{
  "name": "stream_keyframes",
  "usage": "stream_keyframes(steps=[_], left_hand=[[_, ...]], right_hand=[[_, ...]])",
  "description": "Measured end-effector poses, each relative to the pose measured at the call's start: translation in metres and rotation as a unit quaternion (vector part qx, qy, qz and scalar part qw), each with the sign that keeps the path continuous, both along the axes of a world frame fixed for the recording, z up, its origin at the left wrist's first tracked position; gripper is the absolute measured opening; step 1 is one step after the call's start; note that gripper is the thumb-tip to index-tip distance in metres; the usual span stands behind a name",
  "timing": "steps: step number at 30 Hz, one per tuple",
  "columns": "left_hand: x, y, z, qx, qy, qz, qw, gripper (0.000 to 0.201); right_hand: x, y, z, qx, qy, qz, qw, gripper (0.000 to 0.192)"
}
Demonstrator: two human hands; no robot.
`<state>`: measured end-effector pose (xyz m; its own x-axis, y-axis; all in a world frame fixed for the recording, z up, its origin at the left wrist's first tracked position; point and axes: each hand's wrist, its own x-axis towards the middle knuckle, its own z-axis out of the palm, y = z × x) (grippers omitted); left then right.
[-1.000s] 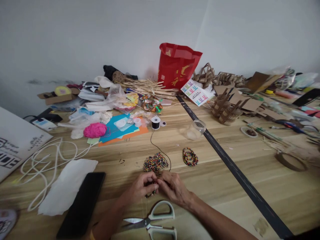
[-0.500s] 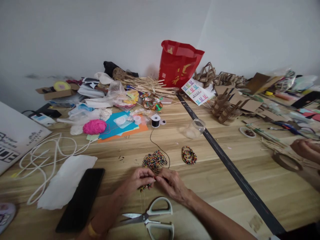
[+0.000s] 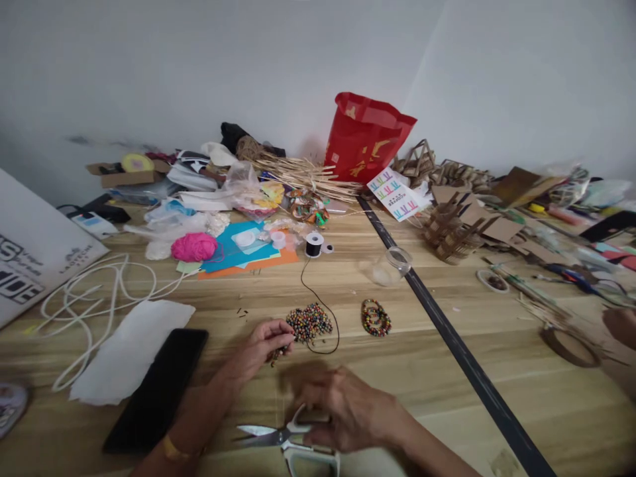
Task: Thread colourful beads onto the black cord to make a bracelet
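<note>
Right hand (image 3: 342,405) (half-curled) at scissors (image 3: 283,435)

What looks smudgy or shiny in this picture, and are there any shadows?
Head view: the right hand looks a bit smudgy; head view: a soft shadow lies on the table by its fingertips; head view: the upper blade of the scissors shines pale; head view: the box at the left edge looks stretched, probably by the lens.

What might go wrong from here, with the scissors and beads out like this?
The scissors' parted blades point toward the left forearm, so the right grip, at the handles, might nudge them into it. If the left grip slackens, the beads hanging below it might drop. It also sits right beside the loose bead pile and could scatter it.
</note>
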<state>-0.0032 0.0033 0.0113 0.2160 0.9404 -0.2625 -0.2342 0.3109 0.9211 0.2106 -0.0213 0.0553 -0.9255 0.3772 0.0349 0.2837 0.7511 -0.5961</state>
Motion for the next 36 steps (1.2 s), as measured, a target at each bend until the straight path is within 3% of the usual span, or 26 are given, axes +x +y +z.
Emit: stream_keyframes(steps=[3, 7, 12, 15, 19, 23, 25, 27, 30, 33, 36], left_hand=[[-0.002, 0.001, 0.001, 0.018, 0.022, 0.020, 0.999, 0.027], [-0.005, 0.003, -0.005, 0.050, 0.034, 0.035, 0.998, 0.022], [-0.008, 0.004, -0.012, 0.068, 0.040, 0.044, 0.996, 0.021], [-0.010, 0.004, -0.014, 0.064, 0.032, 0.053, 0.996, 0.021], [-0.011, 0.005, -0.014, 0.061, 0.017, 0.075, 0.995, 0.021], [-0.011, 0.007, -0.012, 0.054, -0.003, 0.103, 0.993, 0.024], [-0.011, 0.007, -0.012, 0.053, -0.010, 0.115, 0.992, 0.025], [-0.010, 0.007, -0.012, 0.056, -0.018, 0.121, 0.991, 0.025], [-0.009, 0.006, -0.012, 0.065, -0.017, 0.120, 0.990, 0.024], [-0.008, 0.006, -0.013, 0.077, -0.009, 0.116, 0.990, 0.022], [-0.008, 0.006, -0.013, 0.076, -0.008, 0.121, 0.990, 0.022]], right_hand=[[-0.008, -0.015, 0.002, 0.097, -0.074, 0.043, 0.992, 0.043], [-0.020, -0.029, -0.014, 0.194, -0.099, 0.036, 0.975, 0.030], [-0.021, -0.032, -0.021, 0.176, -0.121, 0.047, 0.976, 0.027], [-0.012, -0.021, -0.009, 0.087, -0.120, 0.011, 0.989, 0.040], [0.005, 0.007, 0.000, -0.121, -0.042, 0.005, 0.992, 0.049], [0.023, 0.034, -0.010, -0.370, 0.050, -0.029, 0.927, 0.051], [0.028, 0.042, -0.018, -0.442, 0.106, -0.069, 0.888, 0.056], [0.028, 0.045, -0.024, -0.468, 0.132, -0.105, 0.867, 0.073], [0.019, 0.042, -0.027, -0.420, 0.161, -0.160, 0.879, 0.074], [0.009, 0.034, -0.029, -0.303, 0.141, -0.228, 0.915, 0.058], [0.002, 0.029, -0.033, -0.167, 0.101, -0.262, 0.945, 0.054]])
